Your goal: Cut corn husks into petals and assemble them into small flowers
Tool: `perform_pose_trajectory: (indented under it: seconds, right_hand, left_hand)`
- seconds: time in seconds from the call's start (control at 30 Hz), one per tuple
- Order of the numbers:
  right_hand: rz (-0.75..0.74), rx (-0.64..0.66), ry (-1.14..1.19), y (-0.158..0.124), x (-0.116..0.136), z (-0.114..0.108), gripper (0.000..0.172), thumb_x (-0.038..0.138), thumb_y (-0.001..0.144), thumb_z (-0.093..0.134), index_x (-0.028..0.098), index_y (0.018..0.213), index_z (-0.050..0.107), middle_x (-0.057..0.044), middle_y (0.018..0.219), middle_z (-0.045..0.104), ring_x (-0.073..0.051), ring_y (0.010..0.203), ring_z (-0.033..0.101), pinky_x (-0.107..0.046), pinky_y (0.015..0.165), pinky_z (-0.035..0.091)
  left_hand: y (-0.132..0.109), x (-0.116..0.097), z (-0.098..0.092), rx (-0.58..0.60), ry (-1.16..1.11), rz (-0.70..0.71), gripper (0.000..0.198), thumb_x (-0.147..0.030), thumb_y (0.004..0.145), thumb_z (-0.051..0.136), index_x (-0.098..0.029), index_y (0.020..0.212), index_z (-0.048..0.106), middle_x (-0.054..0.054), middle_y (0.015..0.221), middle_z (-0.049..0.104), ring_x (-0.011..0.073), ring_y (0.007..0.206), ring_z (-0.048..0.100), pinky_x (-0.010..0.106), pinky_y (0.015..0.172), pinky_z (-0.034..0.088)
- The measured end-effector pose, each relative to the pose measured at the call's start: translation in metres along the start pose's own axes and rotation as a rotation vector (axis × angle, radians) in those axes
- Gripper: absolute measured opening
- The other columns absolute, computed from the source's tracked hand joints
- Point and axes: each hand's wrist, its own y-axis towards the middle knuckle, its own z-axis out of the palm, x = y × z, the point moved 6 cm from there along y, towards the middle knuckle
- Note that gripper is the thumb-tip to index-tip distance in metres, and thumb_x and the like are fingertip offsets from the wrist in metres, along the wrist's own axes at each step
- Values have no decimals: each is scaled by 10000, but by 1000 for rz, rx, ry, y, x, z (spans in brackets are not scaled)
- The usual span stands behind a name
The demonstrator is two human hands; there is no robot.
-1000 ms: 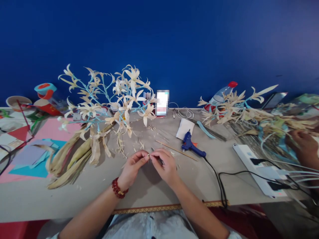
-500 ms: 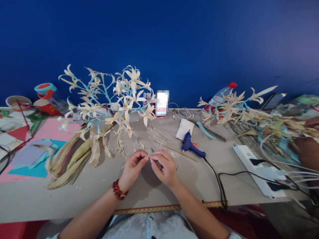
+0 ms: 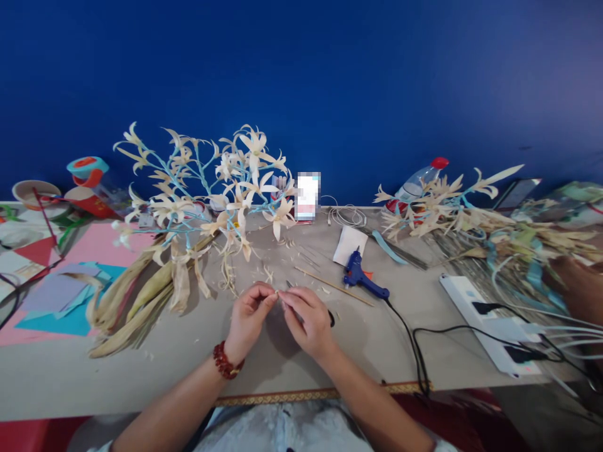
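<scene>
My left hand (image 3: 249, 316), with a red bead bracelet at the wrist, pinches a tiny pale piece (image 3: 277, 294) between thumb and fingertips. Against the same piece, the fingertips of my right hand (image 3: 308, 319) are pressed together; whether they grip part of it is too small to tell. A black loop (image 3: 331, 319) shows partly from behind my right hand. Beyond both hands lie pale husk scraps (image 3: 268, 274) and a thin wooden stick (image 3: 334, 285). To the right rests a blue glue gun (image 3: 365, 277), beside a white pad (image 3: 349, 243).
Husk flowers on blue stems (image 3: 254, 182) stand at the back left, above dried husks (image 3: 141, 301). A power strip (image 3: 485, 326) with cables lies on the right. Another person's hand (image 3: 577, 289) is at the far right edge, by more husk flowers (image 3: 443, 194).
My fingertips have shifted slightly left, and my right hand has turned a little, with the black loop now showing beside it. The other person's hand at the far right has moved left.
</scene>
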Motion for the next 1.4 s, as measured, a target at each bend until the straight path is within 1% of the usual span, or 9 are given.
perform_pose_trajectory:
  seconds: [0.13,0.47,0.6,0.7,0.8,0.9,0.97,1.2,1.4]
  right_hand:
    - [17,18,24,-2,-1,5,410,135,886,478,256,1267,568,-94,1074,627,-219,966,604,-362,837,519]
    - [-45,58,-79,-3,4,5,475,116,881,464,248,1334,518,-102,1071,639,-233,958,597,-384,835,516]
    - [9,8,33,3,1,-4,337,168,898,498,253,1196,630,-86,1000,667,-220,922,616,-369,817,517]
    - [157,-31,238,13,-13,-16,203,233,913,533,240,1036,694,-61,915,688,-191,836,636,-319,745,522]
    - [256,73,373,22,-23,-22,167,276,908,563,228,976,707,-38,875,695,-168,775,638,-274,679,508]
    - [205,268,390,26,-22,-22,164,284,902,576,230,946,725,-26,859,700,-168,786,638,-277,709,495]
    - [166,360,393,25,-21,-21,176,287,907,569,235,961,729,-23,852,707,-165,770,638,-276,704,489]
    - [86,469,467,28,-20,-21,163,291,891,595,216,944,730,-22,834,712,-165,770,643,-290,741,487]
    - [156,556,531,25,-24,-17,186,347,858,632,186,897,717,-29,832,703,-158,774,626,-277,742,480]
  left_hand:
    - [0,-3,-1,-13,27,9,129,-300,795,677,-177,763,657,6,739,590,147,717,521,241,689,416]
    - [1,4,1,4,-119,-79,145,-320,787,684,-179,808,657,5,778,613,142,746,537,243,729,428]
    - [1,3,3,35,-107,-92,152,-326,777,692,-178,799,665,6,768,602,139,734,519,238,719,412]
    - [1,2,9,122,-104,-117,163,-327,770,699,-170,769,656,6,736,573,136,701,494,239,684,395]
    - [-1,2,15,221,-116,-155,174,-328,774,700,-167,746,643,2,717,552,125,670,469,233,648,374]
    - [-5,6,20,304,-141,-236,175,-324,772,707,-165,761,636,-5,712,539,117,667,459,223,643,367]
    - [-6,8,22,346,-153,-291,170,-315,770,713,-164,775,637,-6,719,537,114,675,461,219,655,368]
    - [-9,7,24,455,-146,-367,159,-304,759,725,-158,763,661,-5,704,560,106,654,473,219,648,364]
    - [-11,11,26,515,-145,-453,208,-329,711,764,-147,767,682,12,703,595,111,648,490,218,640,368]
